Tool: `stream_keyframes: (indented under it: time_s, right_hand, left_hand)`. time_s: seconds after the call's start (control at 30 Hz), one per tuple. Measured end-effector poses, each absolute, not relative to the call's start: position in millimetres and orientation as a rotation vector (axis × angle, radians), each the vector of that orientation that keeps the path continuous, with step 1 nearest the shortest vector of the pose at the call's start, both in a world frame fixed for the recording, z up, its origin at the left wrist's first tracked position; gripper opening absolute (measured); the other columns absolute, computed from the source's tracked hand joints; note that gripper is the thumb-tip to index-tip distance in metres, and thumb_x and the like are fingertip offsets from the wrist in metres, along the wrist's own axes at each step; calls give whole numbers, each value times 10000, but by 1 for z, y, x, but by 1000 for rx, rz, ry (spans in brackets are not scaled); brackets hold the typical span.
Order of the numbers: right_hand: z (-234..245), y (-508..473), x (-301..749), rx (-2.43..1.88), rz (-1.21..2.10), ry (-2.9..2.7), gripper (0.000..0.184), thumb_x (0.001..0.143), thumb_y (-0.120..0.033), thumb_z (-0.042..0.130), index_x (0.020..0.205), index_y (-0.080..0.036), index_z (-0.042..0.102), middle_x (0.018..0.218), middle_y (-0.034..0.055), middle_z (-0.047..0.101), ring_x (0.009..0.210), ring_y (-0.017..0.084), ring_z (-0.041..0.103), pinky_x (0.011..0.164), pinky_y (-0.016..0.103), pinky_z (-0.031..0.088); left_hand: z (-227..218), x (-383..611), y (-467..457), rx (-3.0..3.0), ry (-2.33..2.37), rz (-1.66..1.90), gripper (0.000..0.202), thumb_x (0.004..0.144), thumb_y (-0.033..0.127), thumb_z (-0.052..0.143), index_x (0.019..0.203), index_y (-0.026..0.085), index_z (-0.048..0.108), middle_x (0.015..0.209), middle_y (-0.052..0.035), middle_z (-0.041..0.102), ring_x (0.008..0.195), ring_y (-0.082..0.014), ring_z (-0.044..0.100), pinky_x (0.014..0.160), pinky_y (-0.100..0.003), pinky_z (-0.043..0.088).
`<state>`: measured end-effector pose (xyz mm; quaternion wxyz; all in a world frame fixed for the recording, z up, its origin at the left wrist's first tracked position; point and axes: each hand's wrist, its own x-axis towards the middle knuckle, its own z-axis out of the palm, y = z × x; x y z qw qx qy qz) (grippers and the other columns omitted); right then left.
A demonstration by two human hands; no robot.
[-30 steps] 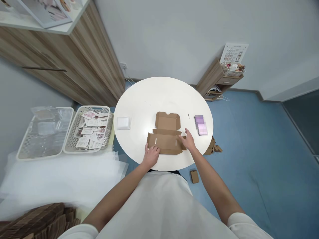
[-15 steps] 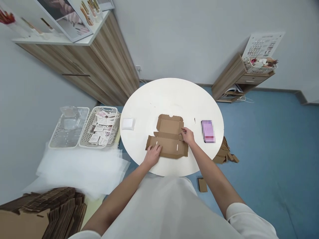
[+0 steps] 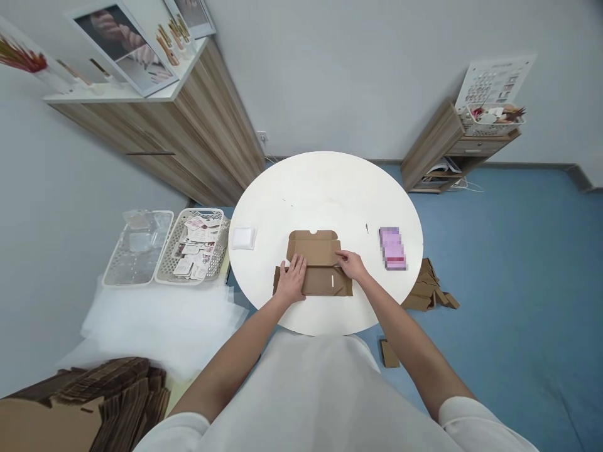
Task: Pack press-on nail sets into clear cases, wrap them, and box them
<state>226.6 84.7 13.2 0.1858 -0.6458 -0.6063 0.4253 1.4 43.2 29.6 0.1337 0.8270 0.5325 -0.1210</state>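
A brown cardboard mailer box (image 3: 315,251), partly folded, lies on the white round table (image 3: 325,188) in front of me. Its notched lid panel points away from me, and the near panel shows a white slot. My left hand (image 3: 292,280) rests on the left part of the box with fingers stretched out over the fold, hiding some of it. At the right end of the fold, my right hand (image 3: 351,264) pinches the edge of a side flap between thumb and fingers.
A white packet (image 3: 244,238) lies left on the table, a blurred purple item (image 3: 393,248) right. Baskets of cards (image 3: 192,248) and clear plastic pieces (image 3: 140,242) stand left, beyond white sheets (image 3: 160,314) and stacked cardboard (image 3: 127,402). Cardboard scraps (image 3: 426,289) lie on the floor.
The box's far panel has shifted toward me and left, and the fold has closed up. My left hand has moved up onto the fold with fingers straighter; my right hand has come slightly nearer.
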Motion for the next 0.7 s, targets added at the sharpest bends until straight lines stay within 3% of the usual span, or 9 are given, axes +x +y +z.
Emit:
stream_keyframes:
  time_s: [0.1,0.2,0.27,0.37,0.53,0.63,0.7]
  right_hand:
    - [21,72,219,-1912,941,-1983,443,787,-318,447,1210,-189,467,1263,106,461,1155,232,427,964,407,311]
    - [27,54,208,-1814,605,-2389,785,646,-495,595,1309,-178,320,1426,135,179,1305,315,133,1032,497,101]
    - [26,42,199,-1652,539,-2644,983,546,-548,652,1347,-169,225,1440,137,124,1320,316,36,1039,502,19]
    - [20,27,188,-1655,488,-2763,1087,509,-495,693,1370,-158,122,1429,141,167,1322,306,41,1034,517,-12]
    - [9,19,178,-1799,477,-2723,1075,533,-410,693,1374,-186,62,1440,121,132,1322,298,52,1020,539,6]
    - [8,19,175,-1834,502,-2695,1079,536,-391,698,1374,-201,45,1442,112,125,1324,287,51,1018,534,27]
    - [8,19,171,-1856,526,-2673,1090,532,-384,705,1373,-211,34,1441,109,128,1323,282,54,1015,531,49]
  left_hand:
    - [26,-1,43,2399,1522,-413,1116,474,401,701,1376,140,97,1444,-131,112,1312,-324,-89,1018,-557,10]
    - [24,-3,41,2421,1522,-401,1092,494,418,680,1377,141,100,1446,-115,115,1311,-318,-107,1022,-555,18]
    - [24,-3,40,2434,1520,-379,1079,496,417,679,1376,149,114,1445,-111,126,1311,-319,-105,1024,-552,17]
    - [27,-4,35,2436,1525,-319,1089,474,433,698,1372,171,142,1443,-114,135,1309,-325,-108,1028,-537,2]
    - [27,-28,8,2183,1835,-39,1184,451,537,699,1377,165,63,1450,-151,14,1305,-348,-100,1013,-560,18]
    - [16,-57,-11,1803,2045,161,1185,502,554,673,1371,142,-20,1441,-187,22,1315,-340,30,1010,-536,141]
    - [6,-74,-18,1635,1948,283,1109,575,490,657,1367,122,-26,1421,-189,145,1299,-293,181,1007,-441,249]
